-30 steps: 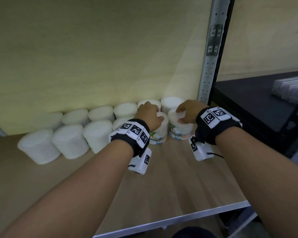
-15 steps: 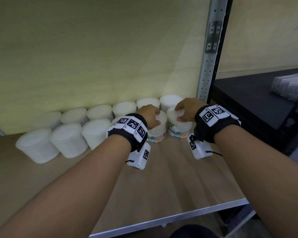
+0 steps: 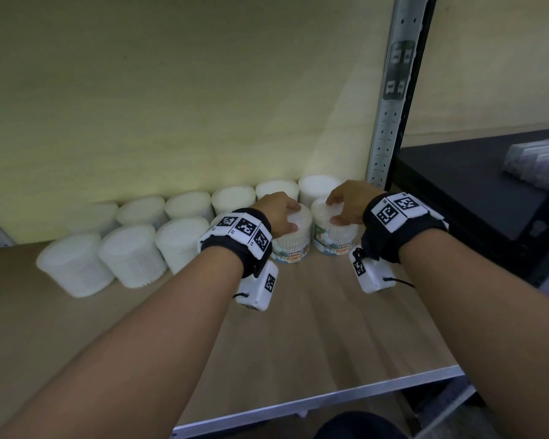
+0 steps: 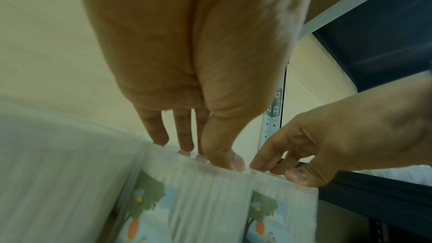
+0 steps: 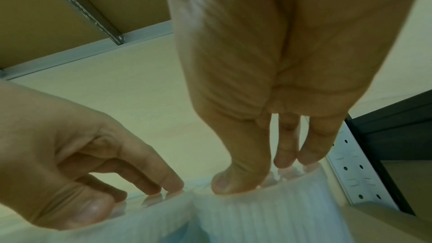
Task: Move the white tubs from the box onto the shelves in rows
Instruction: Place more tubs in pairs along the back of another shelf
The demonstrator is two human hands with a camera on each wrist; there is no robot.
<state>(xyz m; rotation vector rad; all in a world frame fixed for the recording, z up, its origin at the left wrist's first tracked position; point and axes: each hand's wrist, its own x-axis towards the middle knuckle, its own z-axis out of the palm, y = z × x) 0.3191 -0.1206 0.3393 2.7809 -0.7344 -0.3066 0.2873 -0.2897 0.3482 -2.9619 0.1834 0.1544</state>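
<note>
Beside the shelf's upright post (image 3: 385, 122), each hand pinches a tub's lid with curled fingers: left hand (image 3: 274, 213), right hand (image 3: 349, 201).

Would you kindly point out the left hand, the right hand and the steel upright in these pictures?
left hand (image 3: 274, 213): head view, on the knuckles.
right hand (image 3: 349, 201): head view, back of the hand.
steel upright (image 3: 390, 99): head view, its perforated face.

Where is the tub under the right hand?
In the head view, that tub stands at the front row's right end, touching the left hand's tub, near the metal post.
</note>
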